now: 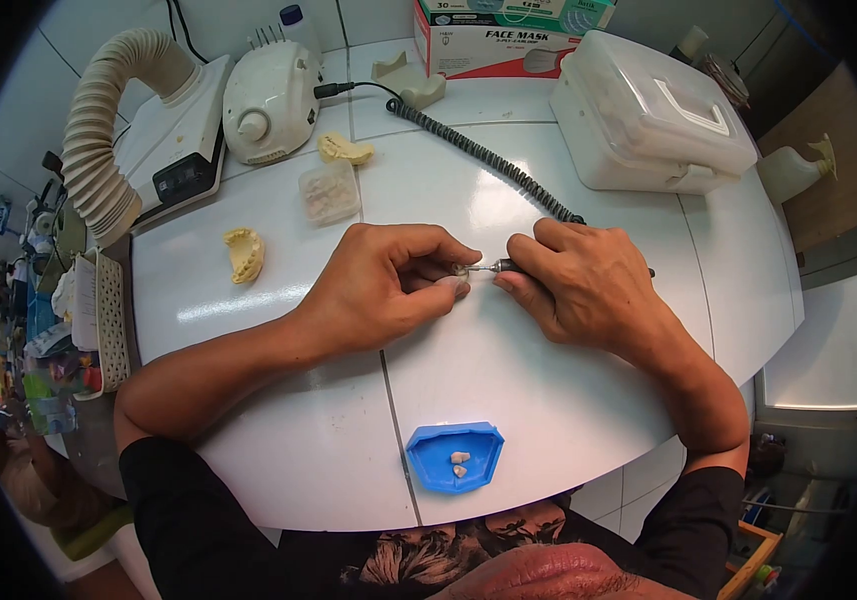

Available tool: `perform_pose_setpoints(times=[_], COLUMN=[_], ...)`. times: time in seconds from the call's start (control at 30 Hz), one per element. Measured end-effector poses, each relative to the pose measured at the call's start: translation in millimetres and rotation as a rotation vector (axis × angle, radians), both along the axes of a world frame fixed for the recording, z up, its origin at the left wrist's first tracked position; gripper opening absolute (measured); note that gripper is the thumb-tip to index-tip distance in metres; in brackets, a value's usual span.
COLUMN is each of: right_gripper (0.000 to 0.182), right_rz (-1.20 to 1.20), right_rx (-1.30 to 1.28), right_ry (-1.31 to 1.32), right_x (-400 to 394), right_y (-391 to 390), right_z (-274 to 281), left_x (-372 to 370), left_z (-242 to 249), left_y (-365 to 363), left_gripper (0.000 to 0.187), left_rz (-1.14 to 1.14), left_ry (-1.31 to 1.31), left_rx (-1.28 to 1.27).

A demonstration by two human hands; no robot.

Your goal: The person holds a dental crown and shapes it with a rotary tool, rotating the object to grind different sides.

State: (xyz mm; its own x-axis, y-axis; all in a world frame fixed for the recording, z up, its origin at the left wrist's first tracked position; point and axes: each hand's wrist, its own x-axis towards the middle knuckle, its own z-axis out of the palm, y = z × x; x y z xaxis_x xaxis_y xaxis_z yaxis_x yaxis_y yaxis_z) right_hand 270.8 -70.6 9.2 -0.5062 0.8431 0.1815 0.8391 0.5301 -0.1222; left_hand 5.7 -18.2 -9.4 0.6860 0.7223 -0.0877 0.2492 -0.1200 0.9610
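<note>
My left hand [379, 285] pinches a small pale piece [462, 270] between thumb and fingers, which mostly hide it. Wrapped in my right hand [594, 285] is a slim rotary handpiece [507, 265], lying nearly level. Its thin metal bur [484, 268] points left, its tip right at the pale piece. From the handpiece a coiled black cord [489, 158] runs up toward the white control unit [274, 105]. Nearer my body, a blue tray [417, 468] bears small tooth-shaped pieces [460, 458].
Left of my hands lie a yellow dental cast [245, 255], a clear lidded box [330, 192] and another yellow cast [346, 149]. A ribbed hose [99, 120] arches at far left. A face mask box [494, 50] and a white case [649, 130] stand at the back.
</note>
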Motion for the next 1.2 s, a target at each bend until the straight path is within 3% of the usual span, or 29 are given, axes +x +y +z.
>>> perform_pose_setpoints(times=[0.37,0.57,1.2], right_gripper=[0.033,0.032,0.03], right_rz=[0.005,0.009,0.028], right_rx=[0.0,0.021,0.096], right_ry=[-0.008,0.034,0.01], right_x=[-0.2,6.4,3.5], right_y=[-0.5,0.7,-0.4], right_z=[0.1,-3.2,-7.7], left_x=[-2.4,-1.5,-2.9], left_z=[-1.5,0.7,-1.4], left_y=[1.9,2.7,5.3], left_gripper=[0.03,0.028,0.026], left_rz=[-0.039,-0.009,-0.013], left_ry=[-0.01,-0.062,-0.08], left_rx=[0.044,-0.11,-0.146])
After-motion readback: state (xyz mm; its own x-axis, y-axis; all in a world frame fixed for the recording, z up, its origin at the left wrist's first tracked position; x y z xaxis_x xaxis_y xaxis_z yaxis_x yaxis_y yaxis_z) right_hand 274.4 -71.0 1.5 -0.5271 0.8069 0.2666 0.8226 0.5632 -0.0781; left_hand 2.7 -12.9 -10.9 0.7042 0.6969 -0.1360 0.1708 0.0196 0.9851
